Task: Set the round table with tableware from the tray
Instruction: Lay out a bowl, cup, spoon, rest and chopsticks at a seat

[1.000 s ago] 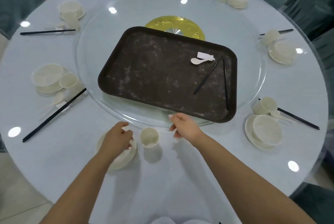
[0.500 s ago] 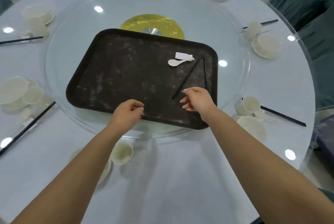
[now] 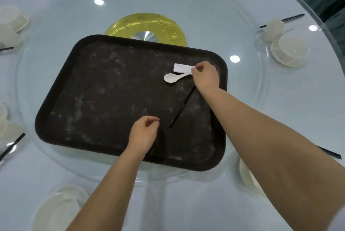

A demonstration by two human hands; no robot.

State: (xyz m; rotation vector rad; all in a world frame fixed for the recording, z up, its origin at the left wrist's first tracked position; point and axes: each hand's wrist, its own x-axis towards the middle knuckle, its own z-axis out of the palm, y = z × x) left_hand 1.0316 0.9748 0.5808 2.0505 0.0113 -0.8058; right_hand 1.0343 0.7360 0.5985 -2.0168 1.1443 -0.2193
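A dark brown tray (image 3: 93, 100) lies on the glass turntable (image 3: 246, 103) of the round table. At its far right are a white spoon (image 3: 170, 78), a white chopstick rest (image 3: 180, 68) and a black chopstick (image 3: 182, 108). My right hand (image 3: 205, 77) reaches over the tray's right side, its fingertips pinching the right end of the rest where the spoon's handle also ends. My forearm hides the tray's right edge. My left hand (image 3: 144, 133) hovers over the tray's near middle, loosely curled and holding nothing, just left of the chopstick's near tip.
Place settings of pale bowls, cups and black chopsticks ring the table, such as one at the right (image 3: 287, 51). A plate with a bowl (image 3: 56, 210) sits at the near left, another plate (image 3: 246, 174) at the near right. A yellow hub (image 3: 128, 25) lies beyond the tray.
Both hands left the near place setting and moved onto the tray. My right hand went on to the rest and spoon; my left hand came over the tray's near middle.
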